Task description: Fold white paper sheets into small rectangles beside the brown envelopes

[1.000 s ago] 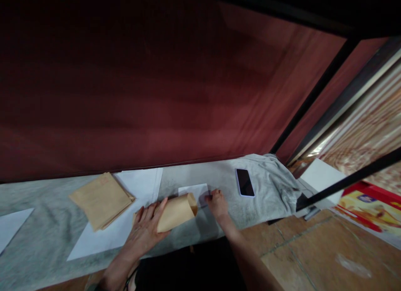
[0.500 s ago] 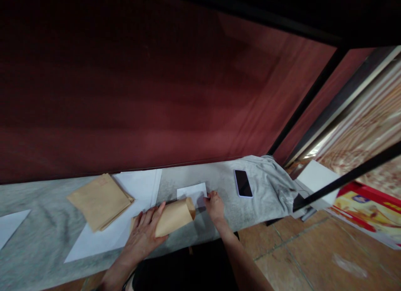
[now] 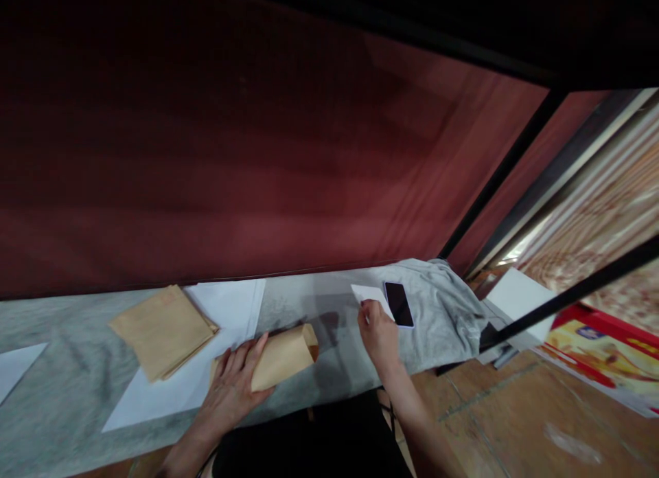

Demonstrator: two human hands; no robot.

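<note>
A brown paper envelope [image 3: 284,358] lies on the grey cloth with its mouth bulging open toward the right. My left hand [image 3: 237,375] grips its left part, thumb on the near side and fingers over the top. To the right, my right hand [image 3: 378,329] pinches a small white sheet of paper [image 3: 371,292], raised and tilted near the phone. A dark-screened phone [image 3: 399,304] lies just beyond that sheet. Left of my left hand, a stack of brown envelopes [image 3: 165,332] rests partly on large white sheets [image 3: 154,404].
Grey cloth [image 3: 66,409] covers the narrow table, bunched at its right end. Another white sheet [image 3: 18,368] lies at far left. A dark red panel [image 3: 257,189] rises behind. Black bars [image 3: 507,169], a white box [image 3: 519,299] and a red-yellow box [image 3: 607,347] stand right.
My right hand has lifted the small white sheet off the cloth and carried it right, beside the phone. My left hand stays on the envelope.
</note>
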